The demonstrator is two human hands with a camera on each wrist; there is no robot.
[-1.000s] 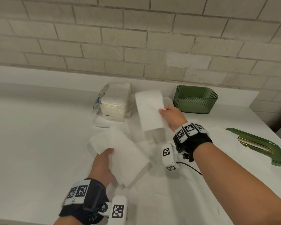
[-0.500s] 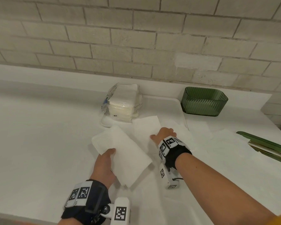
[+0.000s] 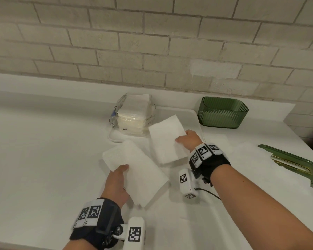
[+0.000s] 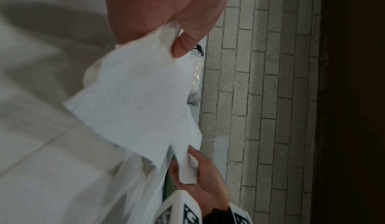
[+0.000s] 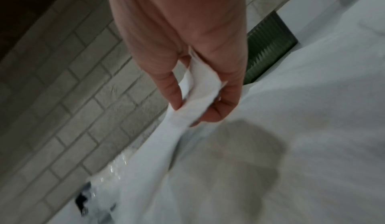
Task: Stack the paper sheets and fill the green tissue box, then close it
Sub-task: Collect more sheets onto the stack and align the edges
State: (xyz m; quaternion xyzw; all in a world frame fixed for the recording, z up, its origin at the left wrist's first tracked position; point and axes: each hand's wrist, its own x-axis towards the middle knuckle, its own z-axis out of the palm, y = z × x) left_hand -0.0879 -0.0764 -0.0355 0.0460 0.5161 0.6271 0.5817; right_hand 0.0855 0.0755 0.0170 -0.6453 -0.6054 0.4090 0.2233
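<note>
My left hand (image 3: 118, 175) holds a stack of white paper sheets (image 3: 135, 170) by its near left edge, thumb on top, above the counter; the left wrist view shows the stack (image 4: 135, 99) under my thumb. My right hand (image 3: 186, 140) pinches a single white sheet (image 3: 166, 139) at its right edge, lifted just right of the stack. The right wrist view shows that sheet (image 5: 193, 99) folded between thumb and fingers. The green tissue box (image 3: 222, 111) stands open and empty at the back right. Its green lid (image 3: 294, 163) lies at the far right.
An opened plastic pack of paper towels (image 3: 134, 114) sits on a white tray (image 3: 193, 112) at the back, by the brick wall. More loose white sheets (image 3: 242, 159) lie flat on the white counter around my right arm.
My right hand went down to the counter beside the stack, then rose again with a sheet pinched in it. The left hand and its stack stayed in place.
</note>
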